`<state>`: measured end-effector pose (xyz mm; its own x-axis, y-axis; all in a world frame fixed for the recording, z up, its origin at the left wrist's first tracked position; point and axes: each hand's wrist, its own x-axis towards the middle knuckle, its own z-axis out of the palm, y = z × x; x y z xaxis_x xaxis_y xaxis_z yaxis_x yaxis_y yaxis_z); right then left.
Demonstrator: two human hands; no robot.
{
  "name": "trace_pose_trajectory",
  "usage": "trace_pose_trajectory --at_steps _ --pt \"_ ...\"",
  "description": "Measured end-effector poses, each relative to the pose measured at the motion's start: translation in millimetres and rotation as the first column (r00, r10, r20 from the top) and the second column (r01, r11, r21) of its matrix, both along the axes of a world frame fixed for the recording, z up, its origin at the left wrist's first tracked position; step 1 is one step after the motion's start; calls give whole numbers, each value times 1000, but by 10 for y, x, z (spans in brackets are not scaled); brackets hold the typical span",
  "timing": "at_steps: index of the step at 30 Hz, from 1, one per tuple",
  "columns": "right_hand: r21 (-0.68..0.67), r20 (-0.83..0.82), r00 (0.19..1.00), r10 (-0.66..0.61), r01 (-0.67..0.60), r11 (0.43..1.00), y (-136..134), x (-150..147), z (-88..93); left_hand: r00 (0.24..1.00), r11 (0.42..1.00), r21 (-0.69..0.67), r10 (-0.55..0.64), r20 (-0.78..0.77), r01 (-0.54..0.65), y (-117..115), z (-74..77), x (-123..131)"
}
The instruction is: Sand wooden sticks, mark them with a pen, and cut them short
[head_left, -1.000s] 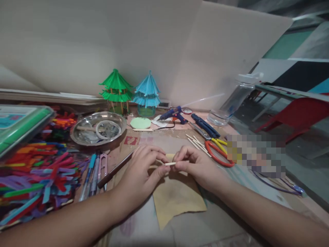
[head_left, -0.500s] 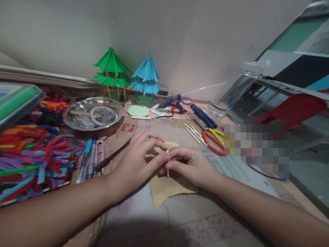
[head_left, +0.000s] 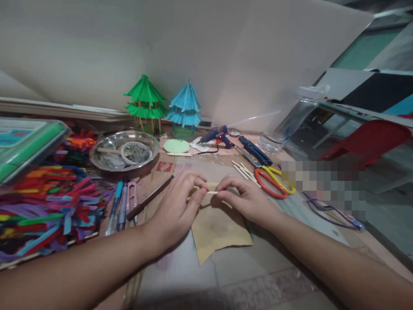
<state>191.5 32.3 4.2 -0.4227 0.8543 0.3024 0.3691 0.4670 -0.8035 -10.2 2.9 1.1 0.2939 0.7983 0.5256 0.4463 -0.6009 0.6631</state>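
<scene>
A short pale wooden stick [head_left: 212, 192] lies level between my two hands, above a torn piece of yellowish sandpaper [head_left: 222, 234]. My left hand [head_left: 185, 200] is closed, pinching the stick's left end between thumb and fingers. At the other end, the thumb and fingers of my right hand [head_left: 241, 198] pinch it as well. The sandpaper rests on the work surface with its upper part below my fingers. Several similar wooden sticks [head_left: 245, 171] lie beyond my right hand, beside scissors [head_left: 269, 178] with orange and yellow handles.
Behind stand a green pagoda model [head_left: 145, 103] and a blue one [head_left: 184, 107]. A glue gun [head_left: 216, 137], a utility knife [head_left: 254, 150] and a clear bottle [head_left: 287, 125] are at the back. Left are a metal dish [head_left: 103, 165], pens [head_left: 118, 206] and colourful pipe cleaners [head_left: 58, 211].
The stick has turned from upright to level. My hands have moved slightly apart, each now at one end of it, and the view has shifted a little.
</scene>
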Motion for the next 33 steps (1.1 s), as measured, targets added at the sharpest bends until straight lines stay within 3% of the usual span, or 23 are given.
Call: trace_pose_trajectory --at_steps 3,7,12,18,21,24,29,33 --pt "242 98 989 -112 86 966 167 126 -20 996 998 -46 28 -85 -32 5 -31 20" --pt "415 270 929 -252 124 901 309 193 -109 910 998 -45 -50 -411 35 -14 -80 46" --pt "467 517 832 -200 -78 881 461 -95 -96 875 997 -48 -81 -477 66 -20 -111 45" --pt "476 579 785 -223 -103 873 809 -734 174 861 997 -58 -68 -503 45 -27 -85 30" --pt "460 589 772 -239 -77 884 900 -852 246 859 998 -59 -61 -509 36 -37 -76 25" --pt "439 593 753 -284 -7 898 903 -677 282 859 997 -58 -65 -508 41 -35 -69 23" --pt "364 654 639 -406 205 909 777 19 400 870 997 -48 -69 -488 52 -2 -69 31" --pt "267 744 552 -378 273 924 619 427 483 876 998 -35 -69 -477 60 28 -90 36"
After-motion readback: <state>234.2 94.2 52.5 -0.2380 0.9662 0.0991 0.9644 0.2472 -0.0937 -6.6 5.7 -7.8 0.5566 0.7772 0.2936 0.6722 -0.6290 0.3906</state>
